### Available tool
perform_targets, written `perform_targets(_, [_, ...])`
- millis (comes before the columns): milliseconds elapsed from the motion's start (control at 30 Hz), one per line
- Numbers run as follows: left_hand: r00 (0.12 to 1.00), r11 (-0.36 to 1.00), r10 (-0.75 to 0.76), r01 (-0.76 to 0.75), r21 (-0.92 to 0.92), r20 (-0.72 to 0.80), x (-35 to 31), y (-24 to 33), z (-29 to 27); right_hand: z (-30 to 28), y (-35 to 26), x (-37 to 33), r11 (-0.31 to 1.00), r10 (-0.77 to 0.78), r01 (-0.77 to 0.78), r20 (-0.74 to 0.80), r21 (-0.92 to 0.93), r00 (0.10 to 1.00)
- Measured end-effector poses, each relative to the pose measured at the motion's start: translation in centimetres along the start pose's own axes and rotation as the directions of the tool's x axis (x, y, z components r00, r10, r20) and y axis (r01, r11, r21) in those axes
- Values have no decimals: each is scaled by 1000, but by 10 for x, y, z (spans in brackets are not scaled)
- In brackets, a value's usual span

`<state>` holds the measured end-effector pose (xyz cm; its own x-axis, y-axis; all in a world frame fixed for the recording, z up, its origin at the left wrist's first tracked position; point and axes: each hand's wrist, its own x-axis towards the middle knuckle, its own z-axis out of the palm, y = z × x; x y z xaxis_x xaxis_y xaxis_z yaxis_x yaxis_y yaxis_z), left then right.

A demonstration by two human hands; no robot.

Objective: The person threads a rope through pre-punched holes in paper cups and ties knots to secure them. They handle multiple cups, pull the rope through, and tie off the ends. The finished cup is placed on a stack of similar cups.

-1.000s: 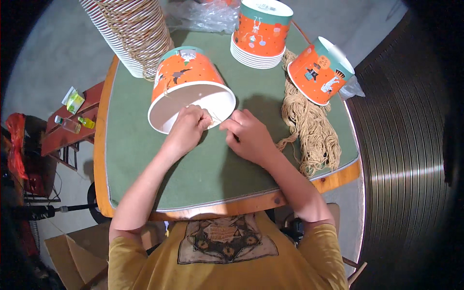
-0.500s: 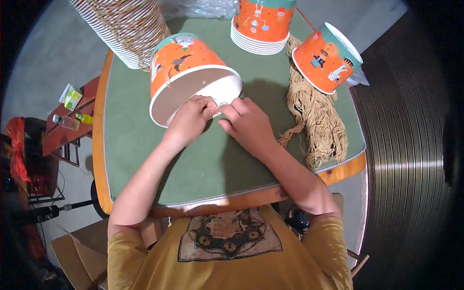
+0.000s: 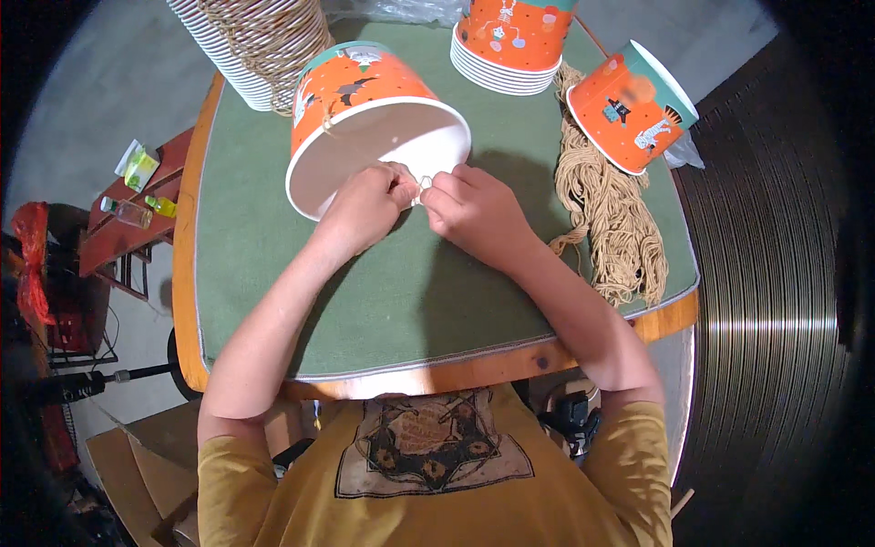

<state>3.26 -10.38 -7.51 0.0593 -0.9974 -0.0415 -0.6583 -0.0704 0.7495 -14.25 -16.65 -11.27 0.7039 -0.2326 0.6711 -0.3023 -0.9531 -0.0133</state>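
An orange paper bucket [image 3: 387,87] with a green base band and printed cartoon figures lies tilted on its side, its white mouth facing me. At the near rim my left hand [image 3: 367,202] is closed in a pinch on a thin pale cord [image 3: 425,185]. My right hand [image 3: 481,214] pinches the same cord from the other side, thumb and fingertips together. A small loop of cord shows between the two hands. Another bit of cord shows on the rim's upper left. The left fingertips are partly hidden against the bucket's mouth.
A bundle of tan cord [image 3: 620,228] lies on the right of the green-covered table [image 3: 383,328], with another orange bucket [image 3: 629,109] resting at its top. Nested buckets [image 3: 513,41] stand at the back. A tall stack with cord handles [image 3: 264,50] rises at back left.
My right thumb and index finger, apart before, have closed on the cord, and a small loop now shows between my hands. The whole view has shifted slightly.
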Motion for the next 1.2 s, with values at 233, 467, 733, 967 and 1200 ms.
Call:
perform_targets(233, [910,909,267,-129,396,-317,-12,-1,35,1,-9,0,991,96,-93,-32,99,995])
perform_targets(467, [985,942,-166,147,-300,-39,-17,-5,22,-30,-23,-3,974,182,-191,80,122,980])
perform_targets(733, [985,808,-45,135,-574,169,-10,12,30,-50,-22,-26,930,346,-362,184,59,920])
perform_targets(967, [990,812,134,-89,-576,36,-16,12,46,-50,-25,-29,898,393,-426,230,113,890])
perform_targets(1200, [958,930,286,-275,-245,10,-38,8,40,-46,-30,-32,850,347,-452,358,271,867])
